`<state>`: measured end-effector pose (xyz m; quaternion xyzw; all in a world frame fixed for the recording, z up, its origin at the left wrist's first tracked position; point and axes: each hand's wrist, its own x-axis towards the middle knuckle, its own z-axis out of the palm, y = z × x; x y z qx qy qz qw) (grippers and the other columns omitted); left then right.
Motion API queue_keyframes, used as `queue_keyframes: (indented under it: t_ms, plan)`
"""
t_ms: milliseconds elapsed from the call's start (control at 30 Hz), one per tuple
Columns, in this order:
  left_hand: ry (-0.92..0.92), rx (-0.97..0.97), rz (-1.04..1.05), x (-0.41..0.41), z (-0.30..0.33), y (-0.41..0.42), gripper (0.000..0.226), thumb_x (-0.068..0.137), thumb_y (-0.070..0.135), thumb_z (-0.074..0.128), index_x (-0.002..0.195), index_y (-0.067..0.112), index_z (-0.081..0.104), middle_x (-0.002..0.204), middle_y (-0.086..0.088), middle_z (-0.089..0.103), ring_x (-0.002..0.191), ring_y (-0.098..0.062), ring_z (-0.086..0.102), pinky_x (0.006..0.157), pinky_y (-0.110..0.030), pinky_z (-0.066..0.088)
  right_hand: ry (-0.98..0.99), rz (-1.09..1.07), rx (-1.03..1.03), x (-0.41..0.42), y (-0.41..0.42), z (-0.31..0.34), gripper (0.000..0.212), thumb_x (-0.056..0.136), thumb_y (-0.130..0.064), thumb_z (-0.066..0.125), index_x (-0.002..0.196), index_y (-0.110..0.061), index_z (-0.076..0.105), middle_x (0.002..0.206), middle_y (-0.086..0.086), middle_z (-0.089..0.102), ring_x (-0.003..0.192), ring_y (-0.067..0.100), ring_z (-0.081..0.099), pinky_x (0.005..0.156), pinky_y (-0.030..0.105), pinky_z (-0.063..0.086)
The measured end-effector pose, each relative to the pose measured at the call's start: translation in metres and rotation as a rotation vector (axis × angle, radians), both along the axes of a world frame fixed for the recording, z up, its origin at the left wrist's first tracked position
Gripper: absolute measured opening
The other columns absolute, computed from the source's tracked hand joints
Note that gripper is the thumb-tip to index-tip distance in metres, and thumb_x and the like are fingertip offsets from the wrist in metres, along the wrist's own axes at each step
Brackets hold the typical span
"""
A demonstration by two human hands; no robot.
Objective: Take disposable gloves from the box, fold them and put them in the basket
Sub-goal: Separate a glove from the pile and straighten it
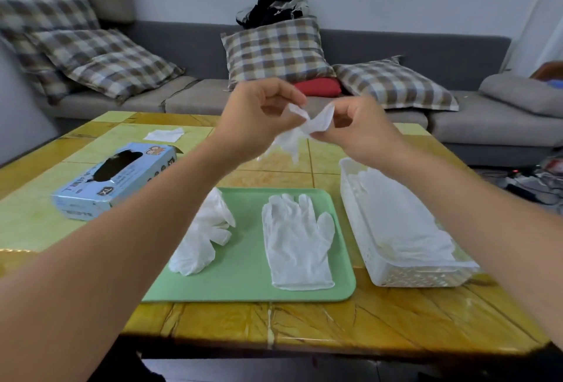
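Both forearms are cut off by the lower edge. The left forearm hides part of the glove box point(115, 179) and of a crumpled glove point(202, 234); the right forearm hides part of the basket point(362, 220). Box print blurred, largely illegible. Table point(335, 327) corners cropped.

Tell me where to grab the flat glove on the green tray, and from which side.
Pinch the flat glove at its cuff from the near side: the cuff lies open toward the tray's front edge, fingers pointing away, with bare tray around it. Both hands are currently busy.
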<state>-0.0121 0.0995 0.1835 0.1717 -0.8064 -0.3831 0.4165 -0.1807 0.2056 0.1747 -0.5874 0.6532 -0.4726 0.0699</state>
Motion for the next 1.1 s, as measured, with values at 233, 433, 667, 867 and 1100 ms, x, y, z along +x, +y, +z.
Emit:
queue_keyframes:
  t_ms: [233, 433, 667, 867, 1100]
  plan:
    - [-0.478, -0.203, -0.001, 0.032, -0.148, 0.013, 0.017, 0.079, 0.01, 0.082, 0.089, 0.023, 0.077, 0.083, 0.016, 0.072, 0.078, 0.0, 0.066, 0.077, -0.025, 0.054, 0.862, 0.062, 0.749, 0.024, 0.024, -0.099, 0.023, 0.088, -0.017, 0.059, 0.068, -0.024, 0.049, 0.073, -0.005, 0.05, 0.066, 0.02, 0.054, 0.053, 0.033, 0.04]
    - [-0.769, -0.345, -0.05, 0.034, -0.151, 0.019, 0.018, 0.087, 0.017, 0.074, 0.102, 0.027, 0.074, 0.099, 0.011, 0.073, 0.093, -0.007, 0.066, 0.084, -0.029, 0.055, 0.989, 0.052, 0.74, 0.033, 0.035, -0.106, 0.01, 0.089, -0.011, 0.054, 0.081, -0.018, 0.055, 0.082, 0.001, 0.055, 0.07, 0.024, 0.055, 0.05, 0.032, 0.028]
    - [-0.869, -0.492, -0.091, 0.033, -0.142, 0.025, 0.017, 0.094, 0.023, 0.064, 0.108, 0.028, 0.073, 0.103, 0.012, 0.066, 0.095, -0.012, 0.062, 0.081, -0.03, 0.051, 1.046, 0.05, 0.788, 0.048, 0.051, -0.105, 0.026, 0.079, -0.001, 0.053, 0.068, -0.018, 0.038, 0.07, 0.002, 0.043, 0.055, 0.019, 0.037, 0.049, 0.031, 0.026]
    - [-0.976, -0.457, -0.198, 0.039, -0.141, 0.03, 0.019, 0.093, 0.033, 0.068, 0.11, 0.027, 0.072, 0.102, 0.012, 0.067, 0.095, -0.009, 0.062, 0.083, -0.028, 0.051, 0.997, 0.099, 0.883, 0.055, 0.06, -0.106, 0.02, 0.082, -0.003, 0.053, 0.072, -0.017, 0.045, 0.072, 0.001, 0.044, 0.058, 0.02, 0.044, 0.051, 0.031, 0.033]
    - [-1.001, -0.426, -0.235, 0.046, -0.142, 0.036, 0.036, 0.084, 0.059, 0.07, 0.105, 0.029, 0.068, 0.096, 0.016, 0.062, 0.085, -0.002, 0.056, 0.075, -0.021, 0.046, 0.744, 0.188, 0.858, 0.052, 0.062, -0.1, 0.026, 0.086, -0.033, 0.063, 0.112, -0.027, 0.065, 0.105, -0.005, 0.06, 0.091, 0.02, 0.062, 0.075, 0.038, 0.054]
